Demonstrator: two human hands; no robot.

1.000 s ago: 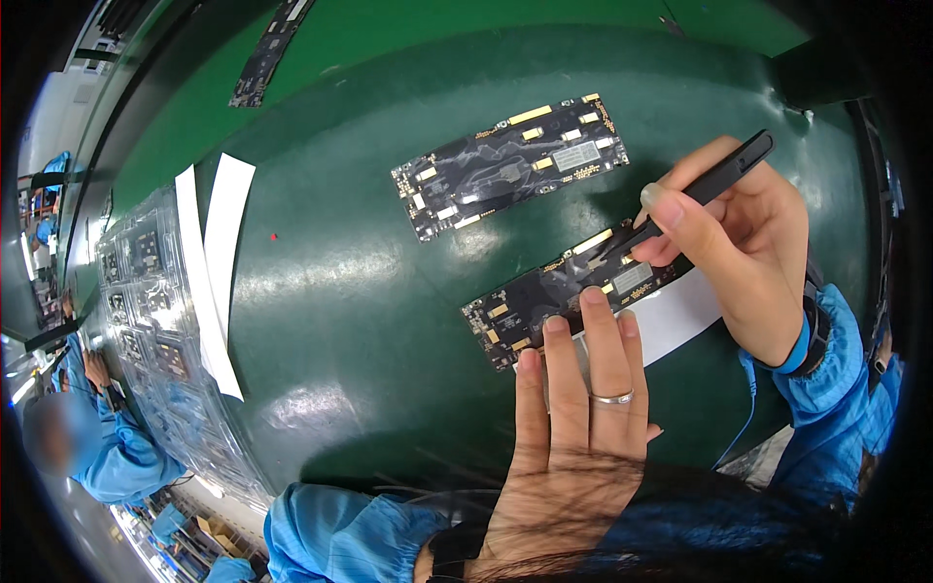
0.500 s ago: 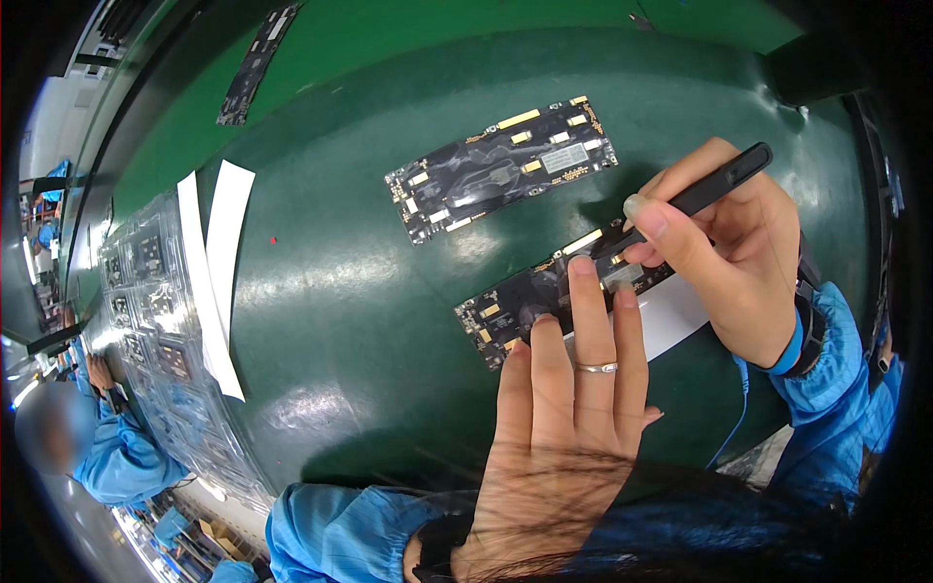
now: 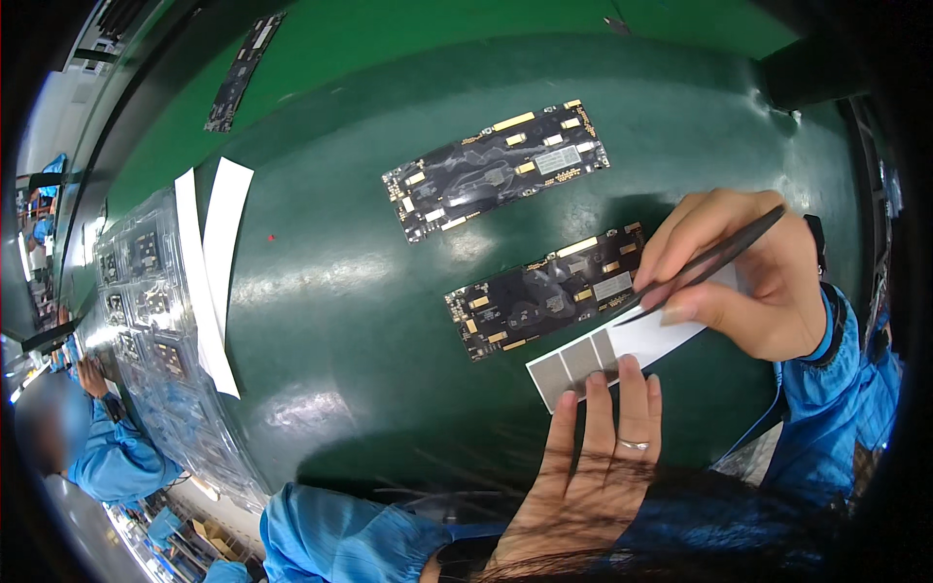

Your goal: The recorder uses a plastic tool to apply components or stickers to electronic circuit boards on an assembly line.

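Note:
My right hand (image 3: 768, 282) pinches black tweezers (image 3: 724, 251), tips pointing down-left over a white backing sheet (image 3: 671, 330) with grey rectangular stickers (image 3: 581, 360) at its left end. Fingers of my left hand (image 3: 588, 476) lie outstretched on that sheet's near edge, beside the stickers; a ring is on one finger. Just beyond the sheet lies a long black circuit board (image 3: 515, 309), bearing pale and gold parts and a grey label (image 3: 612, 286) near its right end. Farther off, a second such board (image 3: 457, 185) carries a similar label.
Two white paper strips (image 3: 225, 262) lie on the left, beside clear plastic trays (image 3: 146, 282) holding small boards. Another dark board (image 3: 243, 73) lies at the far left. A co-worker in a blue sleeve (image 3: 121, 457) sits at left. A blue cord (image 3: 768, 408) hangs near my right wrist.
My left hand has moved off the near board, down onto the sticker sheet. My right hand has come down and right with the tweezers, whose tips now sit over the sheet. The board's label is uncovered.

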